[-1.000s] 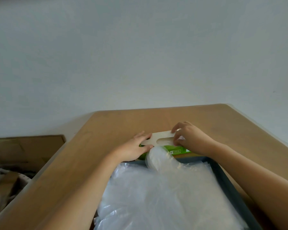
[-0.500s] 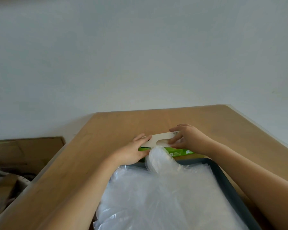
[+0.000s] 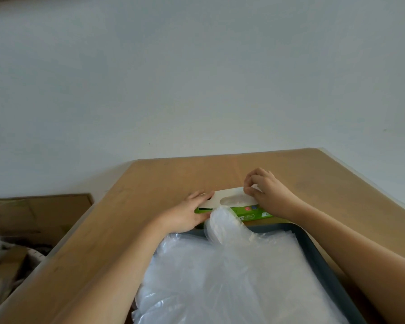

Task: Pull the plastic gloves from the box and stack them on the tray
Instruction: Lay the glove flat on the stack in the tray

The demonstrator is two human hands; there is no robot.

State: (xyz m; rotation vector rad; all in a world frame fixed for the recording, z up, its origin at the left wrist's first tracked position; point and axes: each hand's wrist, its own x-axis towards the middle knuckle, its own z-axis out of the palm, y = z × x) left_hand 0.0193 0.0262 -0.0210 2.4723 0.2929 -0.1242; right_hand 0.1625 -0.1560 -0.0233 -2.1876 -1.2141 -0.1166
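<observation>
Cardboard [image 3: 38,213] and loose clutter lie low at the far left, beside the wooden table [image 3: 131,206]. On the table, the left hand [image 3: 185,217] rests on the left end of the box [image 3: 248,212], its fingers straight and close together, pressing on the white top. The box is green on its side, has an oval slot in its top, and stands just beyond the far rim of the tray. Over that rim a rounded fold of clear plastic from the pile of gloves [image 3: 220,284] rises against the box front. The pile fills the tray nearly from edge to edge. At the right end of the box top, the right hand [image 3: 269,195] has its fingers curled, thumb and forefinger pinched on a small pale bit of what looks like a glove [image 3: 255,187]. The dark tray [image 3: 318,253] shows its rim along the right side of the pile.
</observation>
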